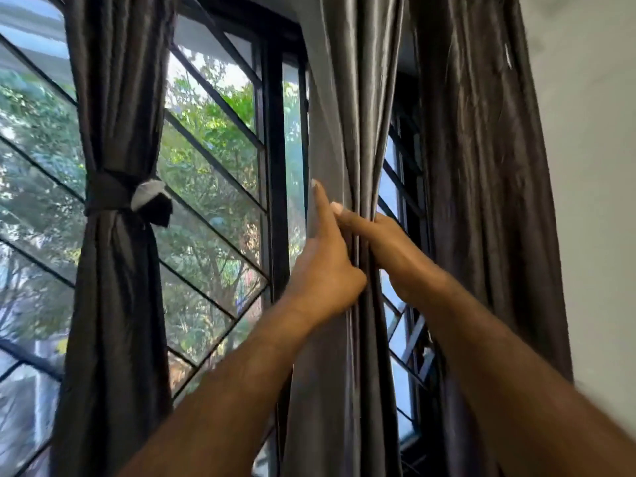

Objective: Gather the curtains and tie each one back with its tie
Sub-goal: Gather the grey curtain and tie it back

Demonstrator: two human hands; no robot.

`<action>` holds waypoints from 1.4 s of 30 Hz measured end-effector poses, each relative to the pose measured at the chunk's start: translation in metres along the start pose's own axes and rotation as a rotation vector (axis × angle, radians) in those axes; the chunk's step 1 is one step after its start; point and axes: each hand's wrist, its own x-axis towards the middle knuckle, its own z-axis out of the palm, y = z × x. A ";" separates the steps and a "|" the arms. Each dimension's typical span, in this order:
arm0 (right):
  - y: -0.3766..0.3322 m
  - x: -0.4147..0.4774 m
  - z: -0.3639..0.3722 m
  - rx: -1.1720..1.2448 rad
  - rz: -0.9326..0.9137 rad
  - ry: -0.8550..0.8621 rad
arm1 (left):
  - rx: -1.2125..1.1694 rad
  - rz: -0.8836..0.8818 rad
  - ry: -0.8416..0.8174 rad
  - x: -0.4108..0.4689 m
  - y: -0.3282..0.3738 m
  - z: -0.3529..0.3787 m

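Observation:
Three dark grey satin curtains hang at a window. The left curtain (113, 98) is gathered and bound at mid height by its tie (113, 196), which ends in a grey and black flap. The middle curtain (347, 98) hangs bunched in folds. My left hand (323, 266) grips its left side, forefinger pointing up along the cloth. My right hand (389, 242) wraps it from the right, its thumb lying across the folds toward my left hand. The right curtain (481, 166) hangs loose beside the wall. No tie shows on the middle or right curtain.
Behind the curtains stands a black window frame (275, 166) with diagonal metal bars (213, 160); green trees show outside. A white wall (592, 166) runs down the right side.

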 end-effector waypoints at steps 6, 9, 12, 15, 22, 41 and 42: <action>0.066 -0.029 -0.014 0.025 0.097 -0.010 | -0.305 -0.054 -0.175 -0.021 -0.044 0.027; 0.093 -0.051 -0.012 0.004 0.142 -0.045 | -0.319 -0.093 -0.184 -0.034 -0.058 0.041; 0.124 -0.078 -0.004 -0.015 0.204 -0.119 | -0.239 -0.092 -0.215 -0.052 -0.075 0.055; 0.152 -0.103 0.005 -0.013 0.243 -0.082 | -0.123 -0.076 -0.340 -0.081 -0.088 0.071; 0.170 -0.139 0.002 -0.021 0.230 -0.187 | 0.043 -0.095 -0.468 -0.135 -0.119 0.105; 0.190 -0.163 -0.005 0.067 0.500 -0.216 | 0.412 0.044 -0.410 -0.135 -0.131 0.103; 0.192 -0.161 -0.004 0.107 0.509 -0.223 | 0.397 0.021 -0.401 -0.135 -0.133 0.104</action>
